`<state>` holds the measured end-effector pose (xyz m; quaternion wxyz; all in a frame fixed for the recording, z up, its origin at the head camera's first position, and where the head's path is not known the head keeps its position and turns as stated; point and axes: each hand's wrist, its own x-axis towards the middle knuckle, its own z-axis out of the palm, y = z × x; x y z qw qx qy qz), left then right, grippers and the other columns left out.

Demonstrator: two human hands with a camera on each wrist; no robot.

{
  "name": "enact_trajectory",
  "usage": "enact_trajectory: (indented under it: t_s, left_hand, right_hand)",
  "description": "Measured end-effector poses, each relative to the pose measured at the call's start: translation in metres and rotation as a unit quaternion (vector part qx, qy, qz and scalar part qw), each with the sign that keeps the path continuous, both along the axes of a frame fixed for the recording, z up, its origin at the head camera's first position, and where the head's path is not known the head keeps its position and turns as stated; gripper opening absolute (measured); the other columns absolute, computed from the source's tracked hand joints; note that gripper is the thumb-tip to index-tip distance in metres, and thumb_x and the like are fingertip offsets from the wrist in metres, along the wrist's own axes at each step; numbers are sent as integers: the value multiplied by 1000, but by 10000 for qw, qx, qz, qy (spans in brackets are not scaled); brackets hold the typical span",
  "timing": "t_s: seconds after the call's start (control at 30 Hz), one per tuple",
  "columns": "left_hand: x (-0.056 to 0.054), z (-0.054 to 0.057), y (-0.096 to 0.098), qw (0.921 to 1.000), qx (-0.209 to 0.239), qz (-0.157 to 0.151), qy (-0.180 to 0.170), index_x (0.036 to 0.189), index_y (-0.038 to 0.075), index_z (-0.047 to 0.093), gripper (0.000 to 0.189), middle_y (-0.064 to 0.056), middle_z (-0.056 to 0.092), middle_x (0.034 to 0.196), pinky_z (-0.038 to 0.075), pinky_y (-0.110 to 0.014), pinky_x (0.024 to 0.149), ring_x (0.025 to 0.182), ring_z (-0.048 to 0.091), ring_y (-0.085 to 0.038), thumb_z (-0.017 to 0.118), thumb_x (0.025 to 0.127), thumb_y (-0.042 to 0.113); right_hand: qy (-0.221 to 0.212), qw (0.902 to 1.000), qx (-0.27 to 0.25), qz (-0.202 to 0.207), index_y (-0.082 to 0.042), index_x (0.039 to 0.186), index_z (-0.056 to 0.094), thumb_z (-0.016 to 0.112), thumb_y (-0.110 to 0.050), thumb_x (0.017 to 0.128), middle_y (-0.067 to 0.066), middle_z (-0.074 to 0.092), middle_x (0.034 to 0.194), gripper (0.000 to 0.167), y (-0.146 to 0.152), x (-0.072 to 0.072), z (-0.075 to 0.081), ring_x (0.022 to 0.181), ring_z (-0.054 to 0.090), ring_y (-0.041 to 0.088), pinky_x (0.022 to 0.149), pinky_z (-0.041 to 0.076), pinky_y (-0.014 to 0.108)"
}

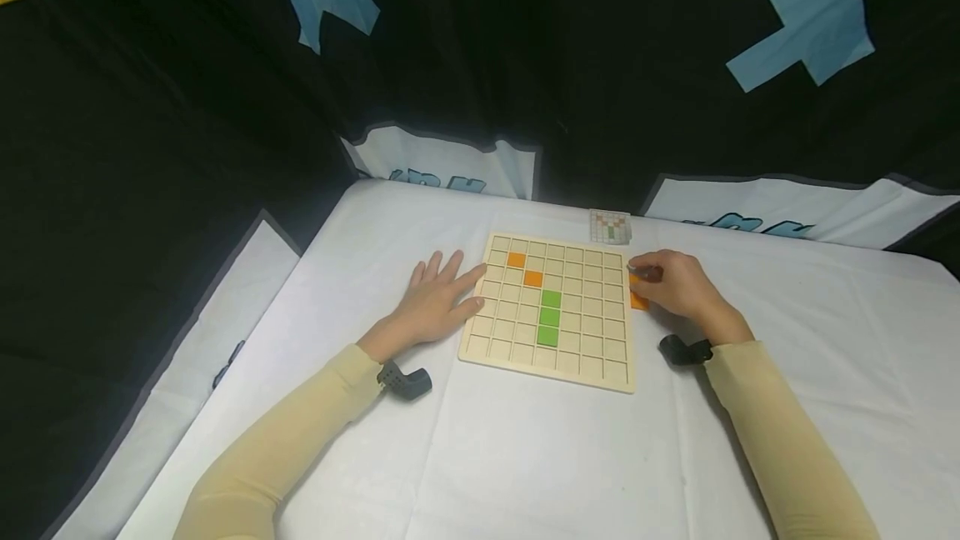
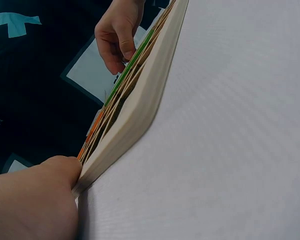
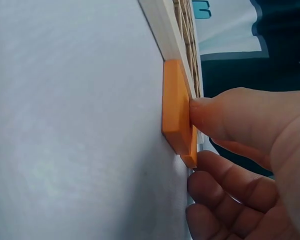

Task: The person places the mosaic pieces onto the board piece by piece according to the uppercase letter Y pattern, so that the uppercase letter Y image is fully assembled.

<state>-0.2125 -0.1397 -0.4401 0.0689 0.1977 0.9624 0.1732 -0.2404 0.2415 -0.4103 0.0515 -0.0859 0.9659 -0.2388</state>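
Note:
A pale wooden grid board [image 1: 510,332] lies flat on the white-covered table, with two orange tiles [image 1: 532,278] and several green tiles [image 1: 550,317] in its cells. My left hand [image 1: 429,307] rests at its left edge, fingers spread, thumb and index finger touching the rim. At the board's right edge, my right hand [image 1: 678,286] has its thumb and curled fingers around an orange tile [image 3: 192,150], partly hidden by the thumb. A nearer orange tile [image 3: 175,107] lies against the board's side, close under the thumb.
A small card [image 1: 611,227] printed with a coloured grid lies behind the board's far right corner. Black cloth [image 1: 465,48] hangs beyond the table. Dark wrist mounts [image 1: 406,381] sit on both sleeves.

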Motion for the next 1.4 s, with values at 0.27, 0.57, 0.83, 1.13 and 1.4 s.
enact_trajectory:
  t_s: [0.27, 0.57, 0.83, 1.13, 1.4]
  left_hand:
    - [-1, -1, 0, 10000, -22, -1, 43, 162, 25, 29, 63, -21, 11, 171, 1, -67, 126, 157, 0, -51, 39, 105, 51]
    - [-2, -2, -1, 10000, -32, 8, 12, 163, 26, 28, 64, -20, 11, 171, 1, -67, 126, 157, -1, -50, 38, 105, 52]
    - [-1, -2, -1, 10000, -28, 42, -17, 163, 26, 28, 64, -20, 10, 171, 1, -67, 126, 157, -2, -49, 38, 105, 52]
    - [-1, -1, 0, 10000, -16, 14, 10, 163, 25, 29, 63, -20, 11, 171, 1, -67, 126, 157, -1, -50, 38, 105, 51]
    - [-1, 0, 0, 10000, -43, 12, 30, 163, 25, 29, 64, -21, 11, 171, 1, -67, 126, 157, 0, -50, 38, 105, 52]
  right_hand:
    - [-118, 9998, -167, -52, 3, 133, 65, 71, -15, 92, 25, 64, 131, 45, 1, 0, -1, 105, 60, 35, 94, 55, 50]
    - [-121, 9997, -207, -75, 3, 132, 66, 72, -12, 92, 25, 64, 131, 43, 1, 0, -1, 105, 59, 35, 96, 54, 51]
    - [21, 9996, -287, 36, 2, 126, 69, 71, -6, 90, 26, 65, 129, 37, -1, 4, -3, 108, 62, 38, 98, 55, 53]
    - [23, 9997, -250, 26, 2, 126, 69, 72, -6, 91, 26, 66, 128, 36, 0, 3, -5, 107, 61, 37, 100, 54, 53]
    - [11, 9998, -150, 110, 4, 125, 70, 71, -7, 91, 26, 67, 123, 35, -2, 4, -3, 103, 61, 34, 98, 55, 53]
